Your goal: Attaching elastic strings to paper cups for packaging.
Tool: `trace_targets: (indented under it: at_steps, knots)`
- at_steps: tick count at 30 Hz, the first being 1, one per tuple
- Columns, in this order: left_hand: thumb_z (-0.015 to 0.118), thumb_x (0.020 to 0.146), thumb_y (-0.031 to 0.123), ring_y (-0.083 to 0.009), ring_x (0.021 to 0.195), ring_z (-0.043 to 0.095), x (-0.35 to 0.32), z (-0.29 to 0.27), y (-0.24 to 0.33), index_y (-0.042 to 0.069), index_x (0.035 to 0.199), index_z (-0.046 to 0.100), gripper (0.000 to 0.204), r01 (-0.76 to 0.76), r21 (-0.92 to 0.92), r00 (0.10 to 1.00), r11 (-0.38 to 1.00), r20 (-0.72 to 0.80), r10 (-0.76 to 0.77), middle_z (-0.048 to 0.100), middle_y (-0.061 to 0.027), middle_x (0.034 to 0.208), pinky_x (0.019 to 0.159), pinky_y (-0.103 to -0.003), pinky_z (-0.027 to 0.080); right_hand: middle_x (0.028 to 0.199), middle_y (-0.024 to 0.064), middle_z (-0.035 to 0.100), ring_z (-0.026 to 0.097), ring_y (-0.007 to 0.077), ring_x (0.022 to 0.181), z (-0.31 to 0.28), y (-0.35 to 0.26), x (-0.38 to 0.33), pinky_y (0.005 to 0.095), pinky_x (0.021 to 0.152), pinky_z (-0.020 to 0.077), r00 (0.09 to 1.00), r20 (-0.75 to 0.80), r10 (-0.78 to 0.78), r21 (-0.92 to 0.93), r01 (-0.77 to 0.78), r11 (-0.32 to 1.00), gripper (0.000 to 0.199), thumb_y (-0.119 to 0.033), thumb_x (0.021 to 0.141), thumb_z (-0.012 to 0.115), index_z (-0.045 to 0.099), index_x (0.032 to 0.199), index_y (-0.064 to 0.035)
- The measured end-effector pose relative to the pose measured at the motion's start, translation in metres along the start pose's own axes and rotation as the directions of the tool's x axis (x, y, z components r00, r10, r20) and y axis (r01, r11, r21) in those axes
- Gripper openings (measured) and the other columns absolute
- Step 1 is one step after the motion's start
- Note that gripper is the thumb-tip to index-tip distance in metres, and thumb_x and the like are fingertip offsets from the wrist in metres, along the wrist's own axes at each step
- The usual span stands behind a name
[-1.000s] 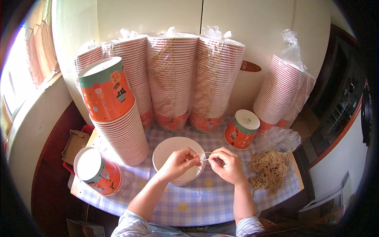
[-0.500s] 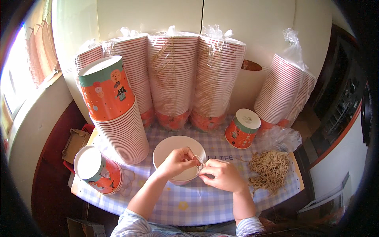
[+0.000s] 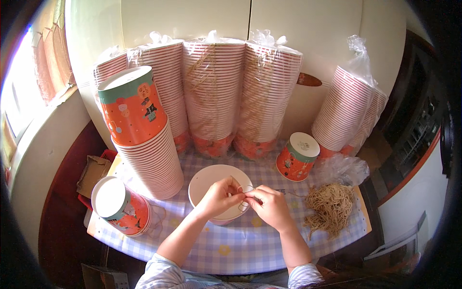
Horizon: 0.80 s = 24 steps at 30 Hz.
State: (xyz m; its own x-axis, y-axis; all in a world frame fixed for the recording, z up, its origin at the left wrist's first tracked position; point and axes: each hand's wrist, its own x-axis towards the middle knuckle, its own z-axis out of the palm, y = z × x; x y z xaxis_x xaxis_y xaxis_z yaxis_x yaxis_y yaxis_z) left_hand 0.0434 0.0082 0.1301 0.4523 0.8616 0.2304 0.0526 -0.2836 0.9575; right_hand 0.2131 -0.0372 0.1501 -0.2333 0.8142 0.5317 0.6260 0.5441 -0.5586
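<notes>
My left hand point(image 3: 220, 196) and my right hand point(image 3: 270, 206) meet over the front middle of the table, fingertips pinched close together. Between them runs a thin pale string point(image 3: 242, 207), bent into a small loop; the fingers partly hide it. Just beneath the hands stands a round white paper tub point(image 3: 204, 180), partly covered by my left hand and wrist. To the right of my right hand lies a loose heap of tan strings point(image 3: 329, 207).
An orange-and-green paper bucket point(image 3: 298, 156) stands upside down at right, another point(image 3: 122, 207) at left. Behind it rises a tall nested stack point(image 3: 149, 159). Plastic-wrapped stacks point(image 3: 214, 91) line the back; more point(image 3: 344, 108) lean at right. A checked cloth point(image 3: 192, 255) covers the table.
My right hand has tilted upward and shifted slightly, its fingertips now closer to my left hand's. The string loop has changed shape between the fingers. The view has shifted slightly.
</notes>
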Motion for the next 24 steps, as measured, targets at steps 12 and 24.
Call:
trace_targets:
  at_steps: [12,24]
  knots:
    - [0.066,0.07,0.016,-0.0208,0.069,0.059,-0.004,-0.002,0.021,0.004,0.078,0.061,0.015,-0.079,0.421,0.992,0.904,-0.052,0.111,0.059,-0.009,0.074,0.063,-0.03,0.047,0.072,0.007,0.06,0.057,0.0164,0.056,-0.005,0.007,0.006,0.0271,0.052,0.045,0.99,0.018,0.141,0.128,-0.142,0.981,0.009,-0.01,0.073,0.065,0.061,0.078,-0.0036]
    - [0.064,0.069,0.017,-0.0216,0.066,0.06,-0.008,0.01,0.014,0.009,0.073,0.064,0.009,-0.109,0.692,0.982,0.713,-0.036,0.185,0.06,-0.0053,0.067,0.059,-0.032,0.048,0.072,0.0069,0.06,0.056,0.0141,0.056,-0.006,0.007,0.007,0.026,0.052,0.0447,0.983,0.044,0.179,0.177,-0.184,0.967,0.009,-0.01,0.075,0.064,0.061,0.079,-0.0025]
